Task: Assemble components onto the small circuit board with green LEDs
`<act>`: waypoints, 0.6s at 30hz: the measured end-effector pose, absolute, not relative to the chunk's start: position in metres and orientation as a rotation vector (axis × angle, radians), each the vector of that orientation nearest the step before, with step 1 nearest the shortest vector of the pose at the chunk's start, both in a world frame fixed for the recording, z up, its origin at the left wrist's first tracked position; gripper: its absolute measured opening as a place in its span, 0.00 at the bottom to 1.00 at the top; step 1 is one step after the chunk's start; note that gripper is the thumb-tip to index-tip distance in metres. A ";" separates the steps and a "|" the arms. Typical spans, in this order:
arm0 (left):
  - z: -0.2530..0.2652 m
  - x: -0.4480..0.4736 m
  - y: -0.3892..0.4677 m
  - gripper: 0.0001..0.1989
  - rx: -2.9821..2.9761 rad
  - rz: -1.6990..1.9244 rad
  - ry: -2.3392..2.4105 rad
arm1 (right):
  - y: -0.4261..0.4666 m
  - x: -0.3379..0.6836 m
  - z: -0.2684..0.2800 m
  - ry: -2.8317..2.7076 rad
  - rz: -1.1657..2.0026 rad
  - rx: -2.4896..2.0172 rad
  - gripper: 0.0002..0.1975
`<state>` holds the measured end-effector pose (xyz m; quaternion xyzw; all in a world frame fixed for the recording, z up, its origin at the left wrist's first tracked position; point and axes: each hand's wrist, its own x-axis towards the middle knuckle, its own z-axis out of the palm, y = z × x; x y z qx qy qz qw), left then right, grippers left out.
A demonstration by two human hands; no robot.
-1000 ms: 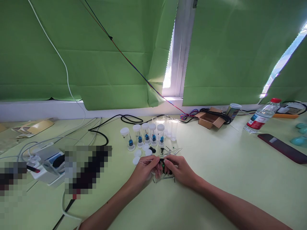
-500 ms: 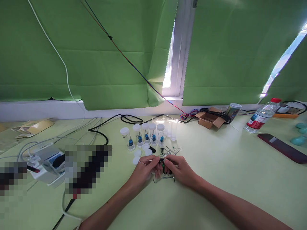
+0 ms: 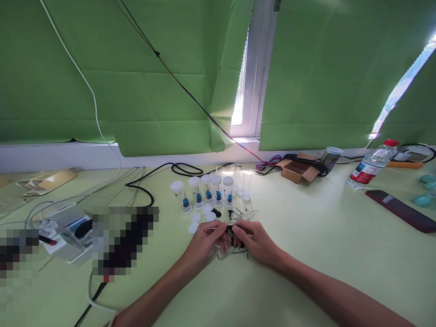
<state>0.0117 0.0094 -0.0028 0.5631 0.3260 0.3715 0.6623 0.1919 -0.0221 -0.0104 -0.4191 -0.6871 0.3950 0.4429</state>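
My left hand and my right hand meet over the table, fingertips pinched on a small black part. A thin bent wire pokes out on the left hand's side. Below the fingers, partly hidden, are a green bit and dark small pieces. Just beyond the hands lie loose metal rods, a few black parts and white round caps. Behind them stand several clear tubes with white lids and blue pieces inside.
Clear tubes without lids stand behind the lidded ones. To the right are an open cardboard box, a can, a water bottle and a dark flat case. On the left, cables run around a white power strip.
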 end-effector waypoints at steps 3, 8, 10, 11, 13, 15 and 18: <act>-0.002 0.012 0.009 0.19 1.276 0.839 0.741 | -0.022 0.192 -0.010 -1.707 0.982 -1.044 0.20; 0.001 0.012 0.008 0.19 1.299 0.846 0.766 | -0.022 0.192 -0.009 -1.705 0.974 -1.036 0.21; 0.001 0.012 0.007 0.19 1.300 0.845 0.757 | -0.022 0.192 -0.009 -1.706 0.977 -1.035 0.21; 0.001 0.012 0.008 0.19 1.297 0.846 0.751 | -0.022 0.192 -0.010 -1.707 0.979 -1.037 0.21; 0.000 0.012 0.008 0.19 1.295 0.848 0.743 | -0.022 0.192 -0.010 -1.709 0.978 -1.043 0.20; -0.001 0.012 0.008 0.18 1.291 0.843 0.741 | -0.023 0.192 -0.010 -1.711 0.975 -1.046 0.20; -0.002 0.012 0.009 0.18 1.278 0.842 0.736 | -0.023 0.192 -0.009 -1.710 0.981 -1.043 0.20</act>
